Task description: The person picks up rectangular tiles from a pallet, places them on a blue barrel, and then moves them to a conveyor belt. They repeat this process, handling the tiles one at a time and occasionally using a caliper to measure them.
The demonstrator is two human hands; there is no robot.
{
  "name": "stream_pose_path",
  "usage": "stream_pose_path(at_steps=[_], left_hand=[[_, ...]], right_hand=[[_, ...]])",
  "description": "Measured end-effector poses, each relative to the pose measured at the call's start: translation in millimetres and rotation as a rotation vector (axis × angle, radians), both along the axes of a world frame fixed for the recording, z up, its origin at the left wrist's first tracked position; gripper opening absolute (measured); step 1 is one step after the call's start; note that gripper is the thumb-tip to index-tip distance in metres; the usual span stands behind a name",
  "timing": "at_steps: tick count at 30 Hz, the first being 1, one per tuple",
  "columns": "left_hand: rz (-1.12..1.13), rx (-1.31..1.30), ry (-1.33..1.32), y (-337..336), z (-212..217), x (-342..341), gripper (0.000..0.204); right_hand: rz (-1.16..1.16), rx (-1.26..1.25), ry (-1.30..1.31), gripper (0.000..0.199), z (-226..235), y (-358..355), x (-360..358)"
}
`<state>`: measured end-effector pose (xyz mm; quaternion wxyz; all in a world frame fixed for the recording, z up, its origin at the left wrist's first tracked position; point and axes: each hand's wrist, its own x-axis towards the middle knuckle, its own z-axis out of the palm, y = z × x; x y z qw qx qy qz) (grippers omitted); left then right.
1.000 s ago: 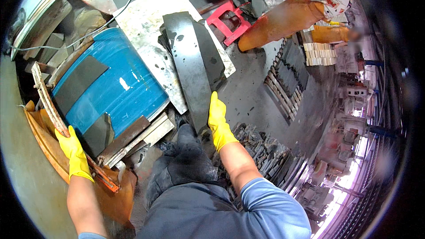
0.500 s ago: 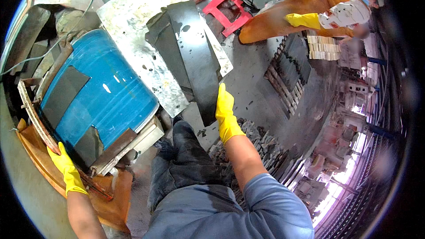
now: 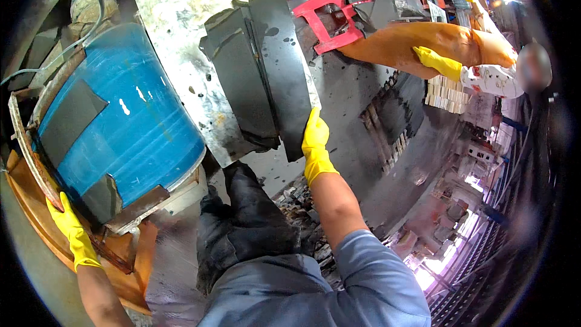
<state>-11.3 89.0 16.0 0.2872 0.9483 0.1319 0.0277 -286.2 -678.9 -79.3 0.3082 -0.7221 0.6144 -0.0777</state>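
Note:
My right hand (image 3: 316, 142), in a yellow rubber glove, grips the right edge of a long dark slate-like slab (image 3: 284, 54), wet and spotted, its thumb along the edge. Beside it, to the left, lie several more dark slabs (image 3: 236, 79) with broken edges, stacked on a stained white board (image 3: 175, 36). My left hand (image 3: 69, 227), gloved in yellow too, is closed round the lower part of a worn curved bar (image 3: 30, 151). Between the hands, a blue curved surface (image 3: 124, 97) carries dark flat pieces (image 3: 72, 121); another piece (image 3: 103, 198) lies by its near edge.
A red plastic stool (image 3: 330, 21) stands beyond the slabs. At the far right a person in orange workwear (image 3: 399, 48) and yellow gloves bends near a pale stack of blocks (image 3: 446, 95). Broken pieces (image 3: 296, 203) lie on the floor by my legs. A hose (image 3: 97, 18) crosses at upper left.
The long slab has shifted right and turned slightly with my right hand, uncovering more of the slabs beside it. My left hand keeps its hold on the bar. The other person has moved rightward.

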Motion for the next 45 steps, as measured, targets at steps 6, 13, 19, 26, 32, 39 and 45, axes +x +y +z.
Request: stream_pose_path(at_steps=[6,13,19,26,32,39,45], left_hand=[[0.031,0.061,-0.011,0.9,0.3,-6.2,0.067],[0.090,0.027,0.010,-2.1,-1.1,-11.4,0.067],[0.085,-0.130,-0.024,7.8,-12.8,-12.8,0.066],[0.079,-0.133,-0.011,17.0,-15.0,-15.6,0.065],[0.040,-0.049,0.008,22.2,-15.1,-9.6,0.068],[0.024,0.183,-0.115,33.8,-9.9,0.2,0.072],[-0.063,0.245,-0.473,-176.5,-3.3,-79.8,0.070]], right_hand=[[0.446,-0.257,0.000,0.037,16.0,-3.1,20.5],[0.499,0.090,-0.099,0.100,20.9,-18.6,89.4],[0.416,0.234,-0.231,0.116,-7.0,-24.1,124.1],[0.585,0.203,-0.226,0.114,9.2,-15.6,135.8],[0.590,0.266,-0.268,0.106,29.5,-13.9,136.3],[0.544,0.440,-0.321,0.109,18.5,-26.4,140.1],[0.532,0.495,-0.317,0.112,13.7,-34.4,116.6]])
